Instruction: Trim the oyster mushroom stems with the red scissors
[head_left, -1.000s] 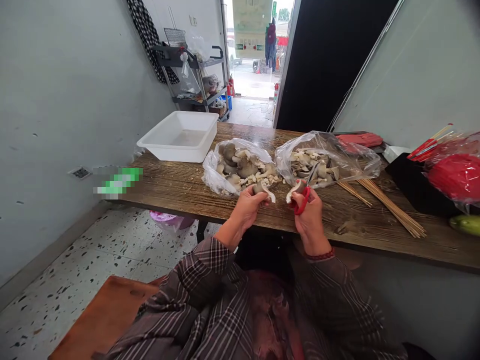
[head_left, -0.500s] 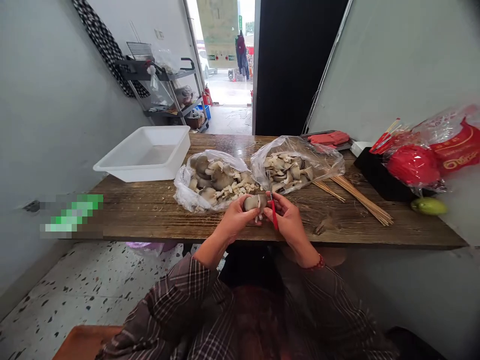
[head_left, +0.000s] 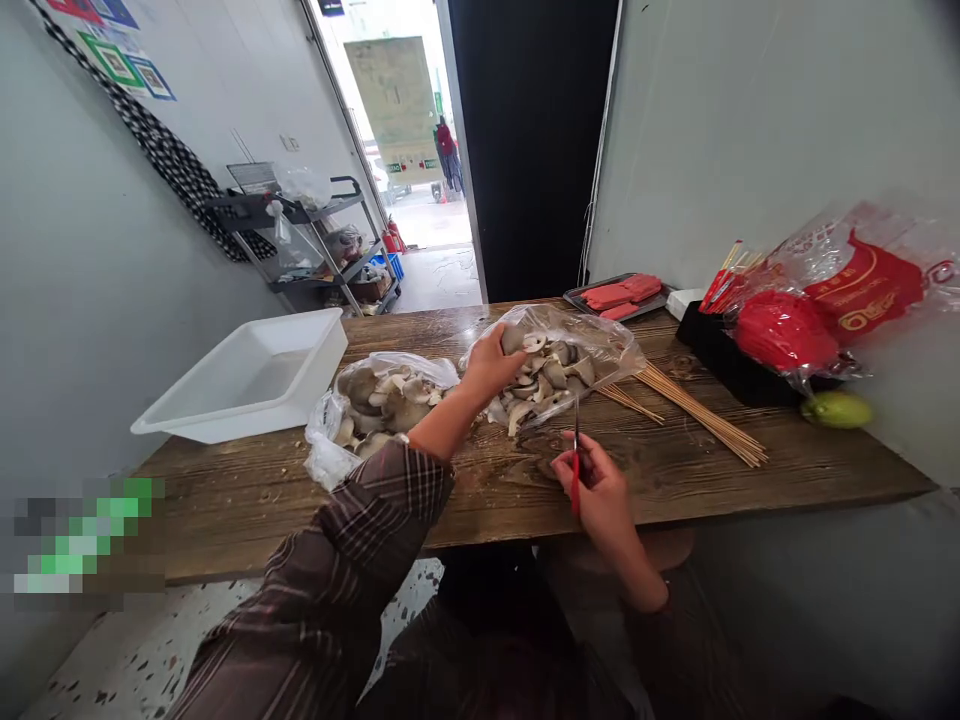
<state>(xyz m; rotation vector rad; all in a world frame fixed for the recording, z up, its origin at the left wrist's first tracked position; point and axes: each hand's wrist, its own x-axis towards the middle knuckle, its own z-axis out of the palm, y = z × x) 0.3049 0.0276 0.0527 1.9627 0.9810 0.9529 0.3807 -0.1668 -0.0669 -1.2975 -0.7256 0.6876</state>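
Note:
My left hand point(head_left: 491, 368) reaches over the right-hand plastic bag point(head_left: 611, 345), its fingers round a grey-capped mushroom point(head_left: 513, 338). Cut mushroom pieces point(head_left: 553, 370) lie in that bag, just beside my fingers. Near the front edge of the table, my right hand point(head_left: 600, 488) holds red-handled scissors point(head_left: 576, 482), their blades pointing away from me. A second plastic bag point(head_left: 324, 455) of mushrooms point(head_left: 396, 405) lies to the left, partly covered by my left forearm.
At the table's point(head_left: 225, 520) left stands a white tub point(head_left: 217, 425). Wooden skewers point(head_left: 701, 415) lie right of the bags. Behind are a tray of red packets point(head_left: 622, 293) and a black box point(head_left: 731, 360) beside red bags point(head_left: 787, 330). A green fruit point(head_left: 838, 409) sits far right.
My left hand has moved away from my right hand, forward to the right-hand bag, with a mushroom. My right hand with the scissors is now alone, slightly right. The view has turned and shifted.

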